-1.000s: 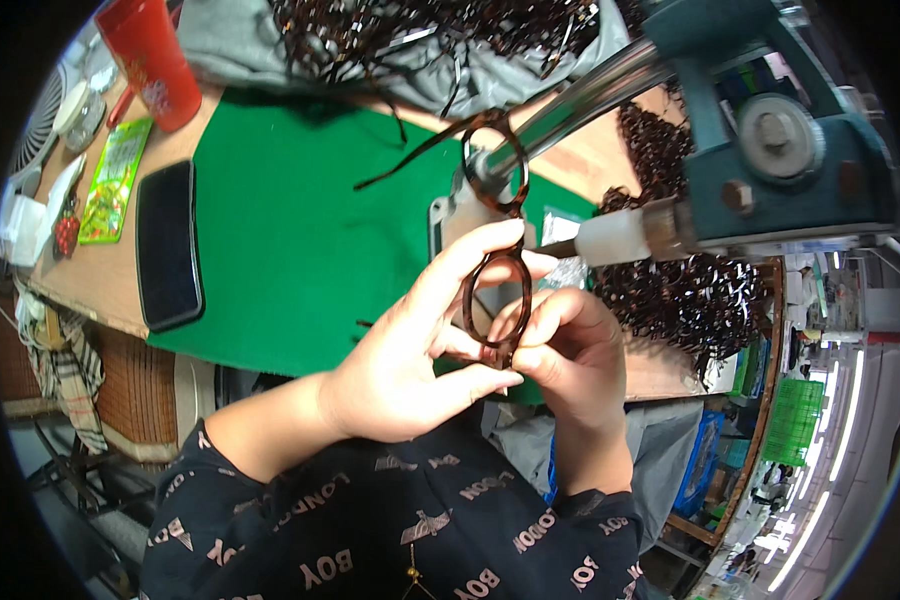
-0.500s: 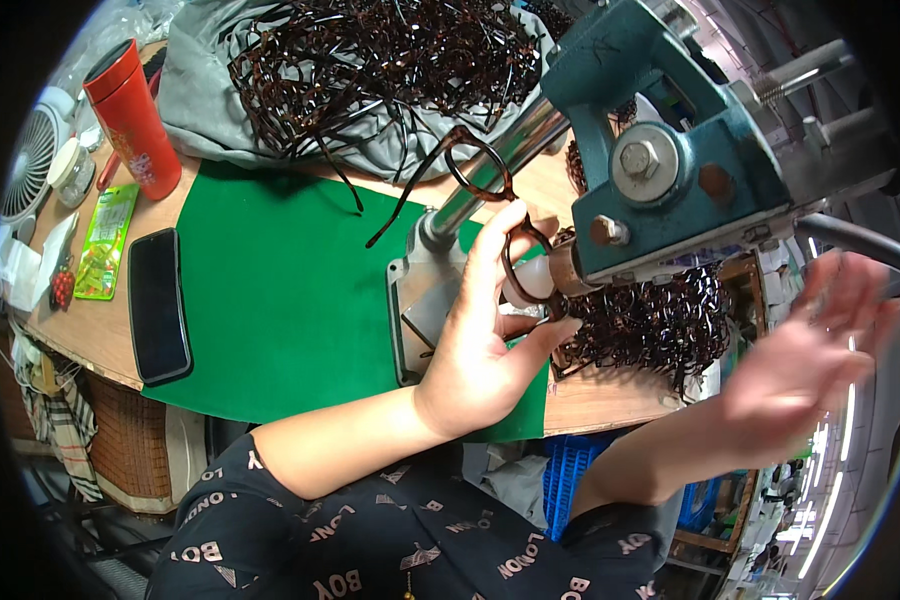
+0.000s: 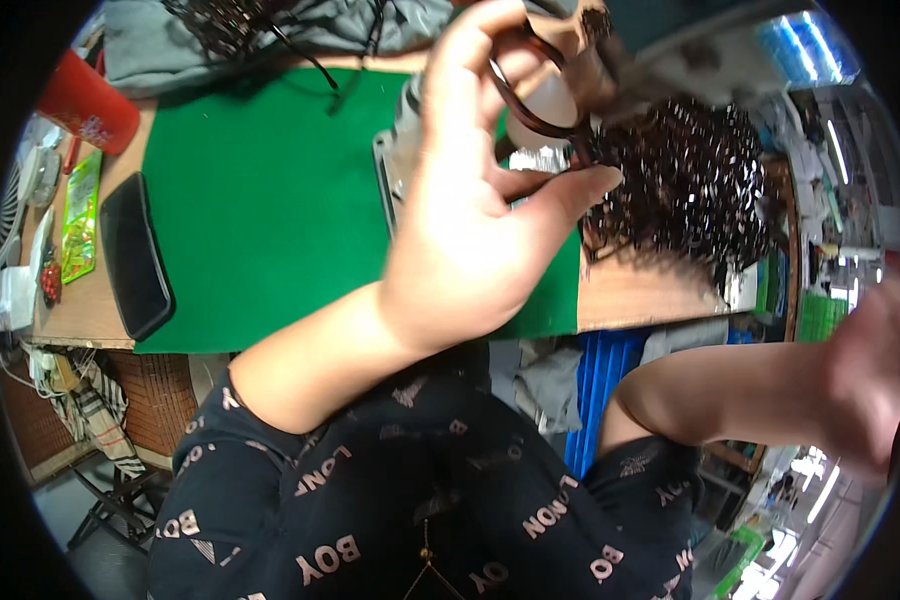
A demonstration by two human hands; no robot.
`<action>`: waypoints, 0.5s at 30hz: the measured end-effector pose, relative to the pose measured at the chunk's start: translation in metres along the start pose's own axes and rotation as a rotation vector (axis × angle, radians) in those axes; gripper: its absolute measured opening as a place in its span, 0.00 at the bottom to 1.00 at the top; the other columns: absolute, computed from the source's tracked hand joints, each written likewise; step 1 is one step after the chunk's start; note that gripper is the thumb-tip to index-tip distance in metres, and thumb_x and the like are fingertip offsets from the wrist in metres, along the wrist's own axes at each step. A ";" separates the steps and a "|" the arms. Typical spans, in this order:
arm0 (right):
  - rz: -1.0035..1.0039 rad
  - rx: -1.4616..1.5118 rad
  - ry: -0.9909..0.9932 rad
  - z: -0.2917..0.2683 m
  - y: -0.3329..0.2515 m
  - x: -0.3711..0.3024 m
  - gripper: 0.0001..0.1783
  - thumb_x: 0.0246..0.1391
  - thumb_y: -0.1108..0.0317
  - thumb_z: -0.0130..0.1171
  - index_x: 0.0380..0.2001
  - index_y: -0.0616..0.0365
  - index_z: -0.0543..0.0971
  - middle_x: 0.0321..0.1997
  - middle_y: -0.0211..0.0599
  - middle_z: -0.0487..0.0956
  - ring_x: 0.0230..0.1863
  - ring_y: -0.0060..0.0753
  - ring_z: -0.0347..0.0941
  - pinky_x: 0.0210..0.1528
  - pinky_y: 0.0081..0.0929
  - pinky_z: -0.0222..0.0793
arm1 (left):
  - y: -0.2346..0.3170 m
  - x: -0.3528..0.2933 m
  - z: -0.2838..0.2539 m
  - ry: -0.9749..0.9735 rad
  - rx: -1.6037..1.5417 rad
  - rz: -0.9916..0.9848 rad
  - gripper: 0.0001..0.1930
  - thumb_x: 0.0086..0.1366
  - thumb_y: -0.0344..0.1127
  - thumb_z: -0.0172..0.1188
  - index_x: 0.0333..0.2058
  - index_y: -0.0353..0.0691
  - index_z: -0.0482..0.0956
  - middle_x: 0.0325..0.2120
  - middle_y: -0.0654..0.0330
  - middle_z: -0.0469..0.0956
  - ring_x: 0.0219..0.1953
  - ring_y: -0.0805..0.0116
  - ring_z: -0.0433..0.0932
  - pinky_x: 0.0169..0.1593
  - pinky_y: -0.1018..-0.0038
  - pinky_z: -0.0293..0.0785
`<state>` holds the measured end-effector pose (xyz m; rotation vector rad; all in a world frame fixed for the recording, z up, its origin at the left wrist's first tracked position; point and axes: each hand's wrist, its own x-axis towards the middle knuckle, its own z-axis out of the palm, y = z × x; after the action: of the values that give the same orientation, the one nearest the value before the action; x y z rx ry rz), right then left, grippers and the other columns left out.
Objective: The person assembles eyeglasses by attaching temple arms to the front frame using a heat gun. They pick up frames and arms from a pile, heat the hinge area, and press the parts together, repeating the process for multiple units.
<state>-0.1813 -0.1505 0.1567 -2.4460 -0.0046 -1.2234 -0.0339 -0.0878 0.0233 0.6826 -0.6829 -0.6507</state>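
Left hand (image 3: 470, 240) pinches a dark spectacle frame (image 3: 530, 100), raised above the green mat (image 3: 270, 210) on the table (image 3: 650, 295). Right hand (image 3: 870, 390) is far off right, blurred; its grip cannot be told. Risk: the one-handed pinch may slip, dropping the frame into the pile of frames (image 3: 690, 170).
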 end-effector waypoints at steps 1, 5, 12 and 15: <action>0.182 -0.048 -0.038 0.008 0.007 -0.024 0.10 0.51 0.61 0.55 0.29 0.55 0.74 0.29 0.27 0.71 0.31 0.23 0.65 0.36 0.22 0.63 | 0.023 -0.003 0.008 0.119 -0.039 -0.076 0.39 0.51 0.13 0.50 0.61 0.41 0.45 0.57 0.50 0.58 0.58 0.62 0.61 0.37 0.75 0.74; 0.879 -0.088 -0.282 0.057 0.043 -0.140 0.07 0.45 0.74 0.60 0.30 0.62 0.76 0.32 0.35 0.76 0.35 0.30 0.72 0.39 0.24 0.67 | 0.044 -0.025 -0.046 -0.024 0.091 -0.079 0.37 0.52 0.27 0.55 0.60 0.38 0.49 0.50 0.52 0.63 0.38 0.70 0.66 0.28 0.83 0.66; 0.917 -0.167 -0.141 0.104 0.049 -0.219 0.07 0.41 0.81 0.60 0.26 0.63 0.74 0.26 0.38 0.72 0.28 0.32 0.69 0.30 0.24 0.66 | 0.050 -0.046 -0.068 -0.026 0.092 -0.183 0.36 0.52 0.31 0.55 0.59 0.33 0.52 0.36 0.61 0.67 0.17 0.81 0.66 0.19 0.91 0.58; 0.861 -0.246 -0.177 0.107 0.056 -0.218 0.07 0.42 0.80 0.60 0.26 0.63 0.74 0.26 0.38 0.72 0.27 0.33 0.68 0.30 0.25 0.65 | 0.053 -0.049 -0.060 0.034 0.008 -0.261 0.30 0.53 0.37 0.63 0.51 0.37 0.60 0.28 0.65 0.66 0.17 0.78 0.65 0.16 0.88 0.60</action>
<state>-0.2236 -0.1262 -0.0878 -2.2993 1.0773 -0.6354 -0.0034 -0.0003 0.0107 0.7961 -0.5696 -0.8740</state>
